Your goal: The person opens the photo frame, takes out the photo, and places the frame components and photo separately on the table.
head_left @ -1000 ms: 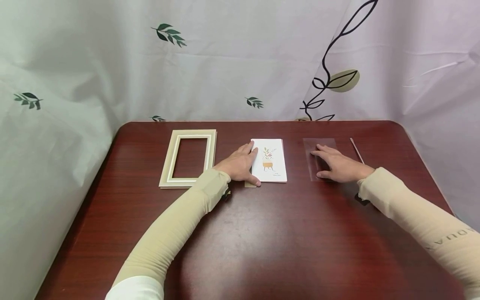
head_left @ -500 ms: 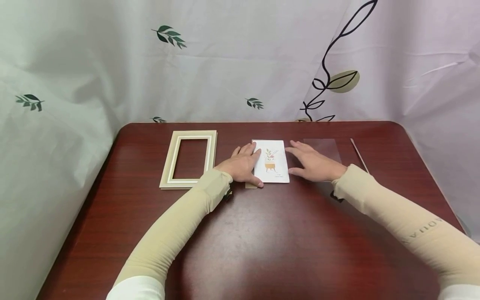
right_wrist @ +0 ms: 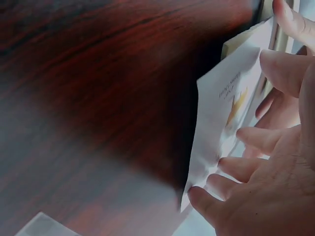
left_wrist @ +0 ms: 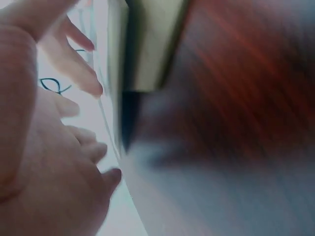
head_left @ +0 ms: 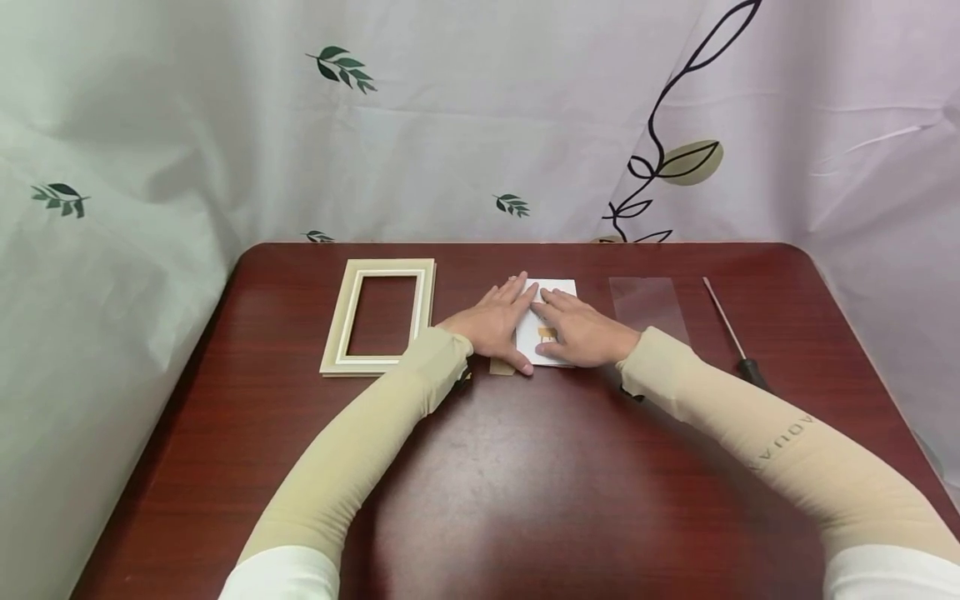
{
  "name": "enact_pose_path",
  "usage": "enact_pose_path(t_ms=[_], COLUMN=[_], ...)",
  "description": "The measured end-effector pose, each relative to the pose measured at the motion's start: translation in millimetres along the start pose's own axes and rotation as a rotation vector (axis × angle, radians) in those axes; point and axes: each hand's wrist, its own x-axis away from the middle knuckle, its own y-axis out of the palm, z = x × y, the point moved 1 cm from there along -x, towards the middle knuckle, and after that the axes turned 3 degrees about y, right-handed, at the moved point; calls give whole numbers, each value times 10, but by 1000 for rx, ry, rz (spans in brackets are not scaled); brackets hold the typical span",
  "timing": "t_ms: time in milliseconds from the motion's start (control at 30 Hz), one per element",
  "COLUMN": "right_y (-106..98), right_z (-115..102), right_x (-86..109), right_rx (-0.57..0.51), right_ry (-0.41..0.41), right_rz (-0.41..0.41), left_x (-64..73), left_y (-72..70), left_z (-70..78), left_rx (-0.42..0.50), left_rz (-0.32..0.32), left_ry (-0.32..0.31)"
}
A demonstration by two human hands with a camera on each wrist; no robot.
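A white card (head_left: 528,337) with a printed potted plant lies on the table between my hands. My left hand (head_left: 487,329) rests along its left side, fingers spread, thumb near the lower left corner. From the right, my right hand (head_left: 588,333) lies over the card and covers much of the print. In the right wrist view the right fingers touch the face of the card (right_wrist: 209,123), whose near edge is lifted a little. A tan piece (head_left: 502,367) sticks out under its lower left corner. The left wrist view shows my left hand (left_wrist: 59,182) beside a blurred cream edge.
An empty cream picture frame (head_left: 335,321) lies to the left. A clear sheet (head_left: 648,304) is right of the hands, and beyond it a screwdriver (head_left: 726,321) with a black handle. A patterned curtain (head_left: 450,125) hangs behind the dark red table (head_left: 487,483).
My right hand has moved left, from the clear sheet onto the card. The left hand has shifted slightly right onto the card, which has slid a little to the right.
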Motion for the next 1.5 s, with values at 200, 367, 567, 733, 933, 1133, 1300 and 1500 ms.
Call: enact_pose_path(t_ms=[200, 367, 567, 733, 933, 1133, 1300, 1500], right_y=[21, 27, 7, 5, -11, -20, -4, 3], right_z=[15, 55, 95, 152, 186, 209, 242, 292], right_x=[-9, 8, 38, 57, 101, 127, 139, 175], right_rx=[24, 33, 34, 28, -2, -2, 8, 14], right_ry=[-2, 2, 39, 50, 63, 75, 79, 90], right_rz=[-16, -15, -35, -34, -34, -33, -35, -34], left_x=[-34, -37, -11, 38, 106, 187, 248, 305], left_y=[6, 21, 27, 9, -20, -55, -61, -78], left_z=[-36, -52, -68, -94, -175, -232, -269, -319], left_rx=[19, -17, -42, -38, -67, -76, -69, -76], left_rz=[-7, -8, -11, -29, -59, -72, -69, -63], left_ry=[12, -3, -28, -44, -54, -67, -78, -98])
